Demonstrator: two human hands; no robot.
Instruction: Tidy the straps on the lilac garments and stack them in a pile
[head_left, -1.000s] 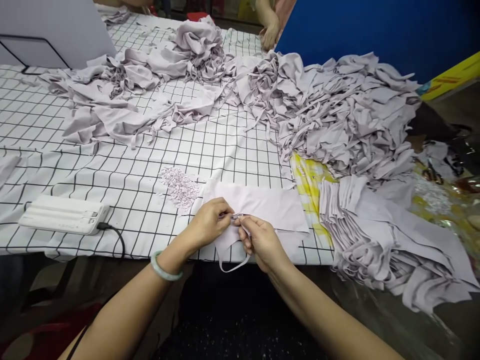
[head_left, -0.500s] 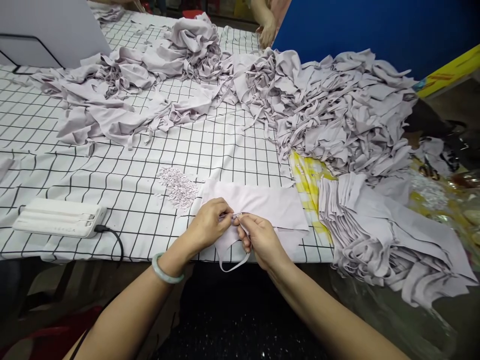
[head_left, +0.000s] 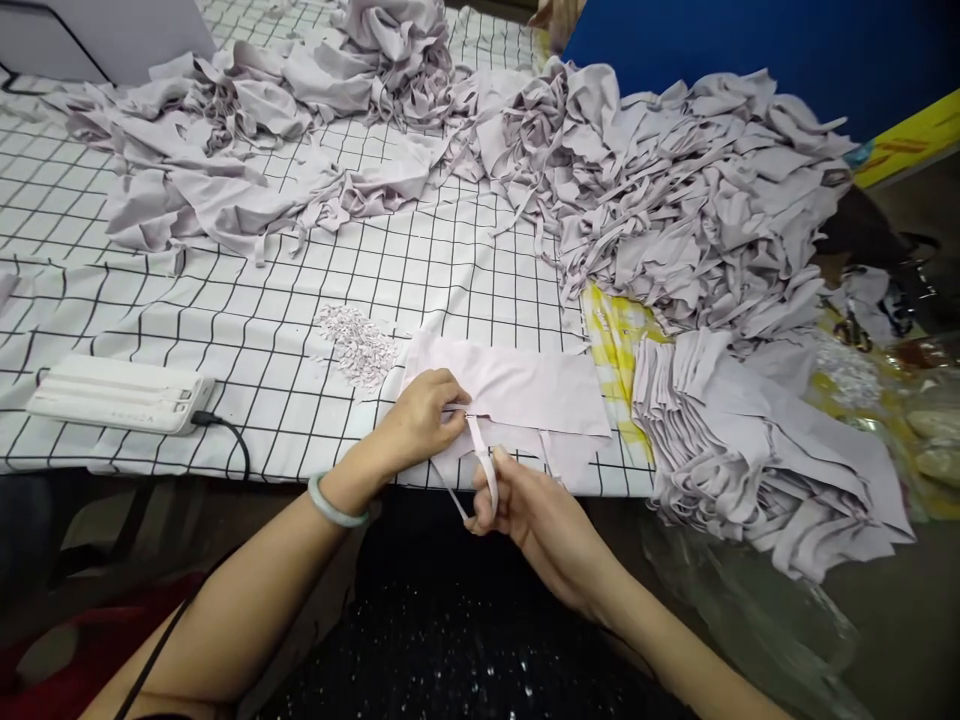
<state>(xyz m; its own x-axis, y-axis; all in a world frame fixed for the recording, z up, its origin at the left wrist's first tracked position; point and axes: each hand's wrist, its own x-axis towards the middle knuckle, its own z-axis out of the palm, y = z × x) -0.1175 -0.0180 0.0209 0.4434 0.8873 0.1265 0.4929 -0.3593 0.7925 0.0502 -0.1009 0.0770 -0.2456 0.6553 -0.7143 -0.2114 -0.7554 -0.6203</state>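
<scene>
A pale pink fabric piece (head_left: 517,385) lies flat at the table's front edge. At its near edge my left hand (head_left: 424,415) is closed, thumb and fingers pinching the cloth where a narrow fabric strap (head_left: 478,440) begins. That strap runs down in a loop to my right hand (head_left: 529,510), whose curled fingers hold it just off the table edge. A second short strap (head_left: 550,455) hangs from the cloth, right of the looped one. Left of the cloth is a heap of tiny pale pieces (head_left: 360,350), too small to name.
A white power bank (head_left: 124,395) with a black cable sits at left. Loose fabric pieces (head_left: 697,210) pile up along the back and right. A layered fabric stack (head_left: 757,440) overhangs the right edge beside a yellow checked cloth (head_left: 619,335). Blue board (head_left: 720,50) stands behind.
My right hand has moved down and slightly right, away from my left fingers, drawing the strap out between them. My left hand keeps its pinch. The view has tilted slightly downward.
</scene>
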